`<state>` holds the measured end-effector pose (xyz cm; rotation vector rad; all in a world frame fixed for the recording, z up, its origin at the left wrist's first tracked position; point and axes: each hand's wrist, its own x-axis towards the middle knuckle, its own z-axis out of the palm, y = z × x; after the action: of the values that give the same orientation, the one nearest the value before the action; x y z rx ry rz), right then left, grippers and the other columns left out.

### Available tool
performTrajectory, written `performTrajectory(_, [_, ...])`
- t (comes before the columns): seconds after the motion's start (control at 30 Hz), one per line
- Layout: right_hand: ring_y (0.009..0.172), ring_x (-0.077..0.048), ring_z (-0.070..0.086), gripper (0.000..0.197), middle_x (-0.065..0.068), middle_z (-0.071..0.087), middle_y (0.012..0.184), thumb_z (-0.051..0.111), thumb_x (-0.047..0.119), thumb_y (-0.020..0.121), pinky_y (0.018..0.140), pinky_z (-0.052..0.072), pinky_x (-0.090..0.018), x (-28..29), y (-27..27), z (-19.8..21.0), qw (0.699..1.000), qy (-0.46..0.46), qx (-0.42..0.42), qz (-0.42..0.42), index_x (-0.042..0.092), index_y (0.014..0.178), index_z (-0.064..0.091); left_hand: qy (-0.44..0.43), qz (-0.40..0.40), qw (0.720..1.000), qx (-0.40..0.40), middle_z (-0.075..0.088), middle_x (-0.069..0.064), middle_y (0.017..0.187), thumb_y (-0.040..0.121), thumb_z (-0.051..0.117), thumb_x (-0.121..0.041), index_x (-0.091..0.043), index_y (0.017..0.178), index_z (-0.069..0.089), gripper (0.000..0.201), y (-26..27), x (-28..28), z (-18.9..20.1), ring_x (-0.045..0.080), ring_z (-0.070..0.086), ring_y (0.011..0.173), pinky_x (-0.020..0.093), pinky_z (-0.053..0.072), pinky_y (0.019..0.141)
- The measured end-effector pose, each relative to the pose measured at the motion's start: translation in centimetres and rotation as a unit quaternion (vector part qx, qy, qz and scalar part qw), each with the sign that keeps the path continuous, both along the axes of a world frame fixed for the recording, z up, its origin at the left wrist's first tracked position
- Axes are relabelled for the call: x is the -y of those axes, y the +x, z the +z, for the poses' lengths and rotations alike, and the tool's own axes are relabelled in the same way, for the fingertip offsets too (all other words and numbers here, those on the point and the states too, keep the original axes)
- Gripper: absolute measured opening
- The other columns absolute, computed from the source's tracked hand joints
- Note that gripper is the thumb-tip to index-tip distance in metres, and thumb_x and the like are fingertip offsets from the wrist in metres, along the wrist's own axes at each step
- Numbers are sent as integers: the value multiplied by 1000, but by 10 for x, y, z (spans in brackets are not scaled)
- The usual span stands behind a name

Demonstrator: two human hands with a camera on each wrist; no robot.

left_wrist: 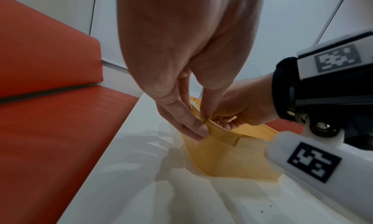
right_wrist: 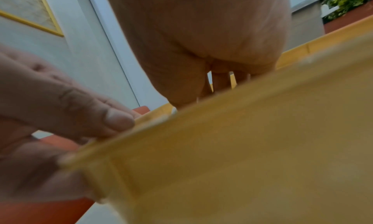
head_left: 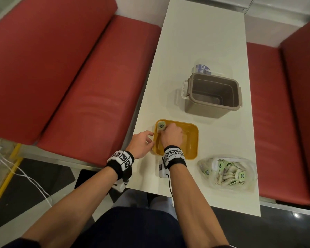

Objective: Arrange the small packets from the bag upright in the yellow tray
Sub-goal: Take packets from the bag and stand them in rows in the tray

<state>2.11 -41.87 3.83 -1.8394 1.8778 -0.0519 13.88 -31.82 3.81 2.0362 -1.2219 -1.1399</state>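
The yellow tray [head_left: 191,140] sits near the table's front edge. My left hand [head_left: 151,140] pinches its left rim; in the left wrist view a finger lies on the outer wall and the thumb on the rim of the tray [left_wrist: 222,147]. My right hand [head_left: 166,129] is inside the tray at its far left corner, its fingers curled round a pale small packet [left_wrist: 231,118]. A green-labelled packet [head_left: 161,125] stands upright in that corner, touching the hand. The clear bag [head_left: 225,171] of packets lies to the tray's right. The right wrist view shows mostly the tray wall [right_wrist: 242,147].
An empty grey bin [head_left: 213,94] stands behind the tray, with a clear pack with a blue label [head_left: 201,68] behind it. Red bench seats [head_left: 70,86] flank the white table [head_left: 204,33]. The table's left edge runs right beside the tray.
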Motion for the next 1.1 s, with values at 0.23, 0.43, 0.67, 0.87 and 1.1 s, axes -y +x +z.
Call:
performTrajectory(0.23, [103, -36, 71, 27, -15, 74, 111, 74, 36, 102, 84, 60, -44, 0, -2, 10, 1000, 13, 26, -8, 10, 107, 71, 8, 4, 1000, 15, 79, 1, 98, 101, 70, -23, -17, 141, 65, 40, -4, 2, 6, 16, 77, 85, 43, 63, 92])
performTrajectory(0.43, [104, -23, 72, 30, 2, 79, 114, 72, 45, 99, 84, 55, -36, 0, -64, 77, 991, -96, 88, 12, 28, 123, 75, -111, 56, 990, 60, 72, -4, 109, 99, 72, -20, -20, 130, 67, 32, -16, 2, 32, 13, 70, 95, 34, 60, 87])
performTrajectory(0.67, [88, -13, 74, 16, 14, 80, 95, 68, 42, 100, 81, 61, -39, -19, -236, 133, 981, -131, 141, -35, 32, 108, 77, -199, -44, 979, -22, 73, -15, 111, 101, 71, -16, -22, 118, 75, 18, -117, 11, 87, 3, 69, 104, 18, 57, 86])
performTrajectory(0.87, [90, -19, 73, 13, 16, 78, 101, 70, 29, 99, 77, 61, -41, -31, -341, 88, 996, -80, 30, 0, 35, 111, 73, -169, -150, 974, 29, 60, -10, 129, 101, 72, -33, -31, 115, 73, 15, -222, 22, 66, 9, 56, 120, 36, 48, 107])
performTrajectory(1.1, [109, -29, 60, 43, 4, 71, 128, 74, 12, 91, 88, 51, -46, -23, -348, 61, 969, -75, -73, 222, 30, 129, 68, -56, -152, 980, 116, 16, 1, 165, 94, 76, -45, -30, 142, 56, 54, -274, 12, 29, 30, 32, 145, 43, 45, 115])
